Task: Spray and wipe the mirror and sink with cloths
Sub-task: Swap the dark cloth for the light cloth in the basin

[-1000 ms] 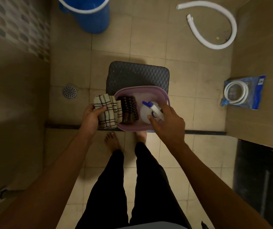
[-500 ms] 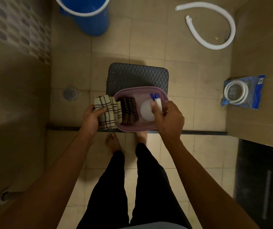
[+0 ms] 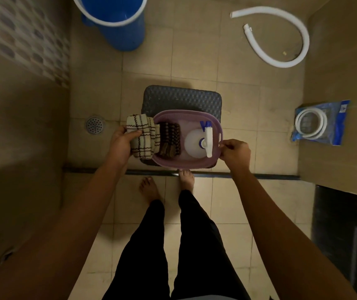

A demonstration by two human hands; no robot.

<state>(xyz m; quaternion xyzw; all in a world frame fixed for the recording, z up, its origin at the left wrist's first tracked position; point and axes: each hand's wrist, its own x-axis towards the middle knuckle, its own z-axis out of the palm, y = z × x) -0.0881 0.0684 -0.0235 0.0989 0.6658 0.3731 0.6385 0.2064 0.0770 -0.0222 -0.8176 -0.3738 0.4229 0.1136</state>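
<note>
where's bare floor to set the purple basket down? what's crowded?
Free: tan tile between the blue plastic bucket and the curved white corrugated hose; also tile between the dark woven stool and the blue packet with a coiled white hose. Crowded: the stool top, mostly taken by the purple plastic basket; the round metal floor drain sits left.

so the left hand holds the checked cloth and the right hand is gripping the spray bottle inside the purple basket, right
Not quite. The head view shows the right hand pinching the rim of the purple basket, not gripping the spray bottle, which stands free inside the basket. The left hand does hold the checked cloth.
</note>
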